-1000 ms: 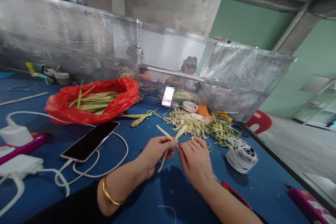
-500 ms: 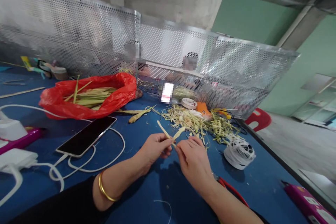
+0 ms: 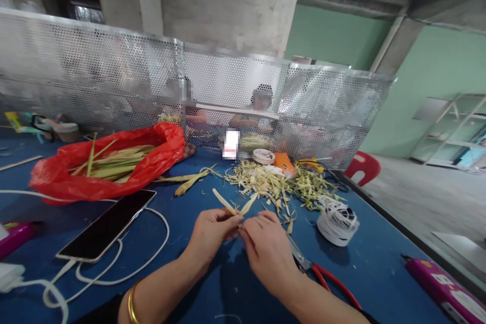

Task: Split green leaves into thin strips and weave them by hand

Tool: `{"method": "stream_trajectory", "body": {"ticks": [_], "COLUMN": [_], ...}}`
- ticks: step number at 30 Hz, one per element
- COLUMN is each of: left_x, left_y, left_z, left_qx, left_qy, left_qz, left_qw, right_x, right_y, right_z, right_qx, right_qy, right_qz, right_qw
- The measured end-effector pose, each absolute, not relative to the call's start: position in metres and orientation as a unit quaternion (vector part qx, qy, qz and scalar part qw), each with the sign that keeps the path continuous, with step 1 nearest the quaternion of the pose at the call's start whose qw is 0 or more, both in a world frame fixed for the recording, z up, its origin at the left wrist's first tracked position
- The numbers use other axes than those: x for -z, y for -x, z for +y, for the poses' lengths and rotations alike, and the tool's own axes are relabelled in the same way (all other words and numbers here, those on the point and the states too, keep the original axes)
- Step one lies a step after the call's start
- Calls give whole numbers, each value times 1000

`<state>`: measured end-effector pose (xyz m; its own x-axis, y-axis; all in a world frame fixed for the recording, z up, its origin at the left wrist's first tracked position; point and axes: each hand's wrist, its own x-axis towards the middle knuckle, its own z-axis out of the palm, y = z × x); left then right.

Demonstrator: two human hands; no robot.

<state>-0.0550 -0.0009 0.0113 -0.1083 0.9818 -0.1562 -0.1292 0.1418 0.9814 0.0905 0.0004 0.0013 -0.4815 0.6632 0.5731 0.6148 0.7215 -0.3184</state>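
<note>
Pale yellow-green leaf strips stick up in a V from between my fingertips above the blue table. My left hand pinches their lower ends between thumb and forefinger. Close against it, my right hand is closed at the same spot, its fingertips pressed to the base of the strips. Just where the two strips meet is hidden by my fingers. Beside and partly under my right forearm lie scissors with red handles.
Leaf scraps are heaped beyond my hands, near a tape roll and a white ribbon bundle. At left are a red plastic bag of long leaves and a phone on a white cable. A perforated metal screen stands behind, with people beyond.
The view has shifted a little to the right and upward. My hands still pinch the leaf strips together, and more of the scissors now shows beside my right hand.
</note>
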Motion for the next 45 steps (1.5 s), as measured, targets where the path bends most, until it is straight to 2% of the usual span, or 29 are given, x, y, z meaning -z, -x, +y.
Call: {"method": "stream_trajectory", "body": {"ticks": [6, 10, 16, 21, 28, 34, 40, 45], "left_x": [-23, -23, -18, -16, -21, -21, -21, -24], "left_y": [62, 62, 59, 56, 54, 54, 56, 61], "left_z": [-4, -5, -6, -8, -10, -9, -7, -3], "left_qx": [-479, -428, -407, -394, -372, -367, -407, -452], "left_qy": [-372, -364, -424, -457, -467, -443, -409, -382], "left_qz": [509, 496, 508, 527, 510, 505, 523, 519], "left_qw": [611, 662, 629, 598, 619, 643, 628, 617], "right_x": [-4, -5, -5, -5, -4, 0, -5, -9], "right_y": [-95, -95, -94, -92, -88, -89, -99, -104], "right_z": [12, 17, 16, 15, 13, 12, 24, 21], "right_qx": [-377, -515, -634, -639, -612, -595, -558, -464], "right_qy": [469, 447, 380, 368, 367, 378, 433, 470], "right_qz": [-675, -552, -464, -466, -454, -460, -519, -665], "right_qw": [427, 480, 489, 489, 534, 539, 482, 348]}}
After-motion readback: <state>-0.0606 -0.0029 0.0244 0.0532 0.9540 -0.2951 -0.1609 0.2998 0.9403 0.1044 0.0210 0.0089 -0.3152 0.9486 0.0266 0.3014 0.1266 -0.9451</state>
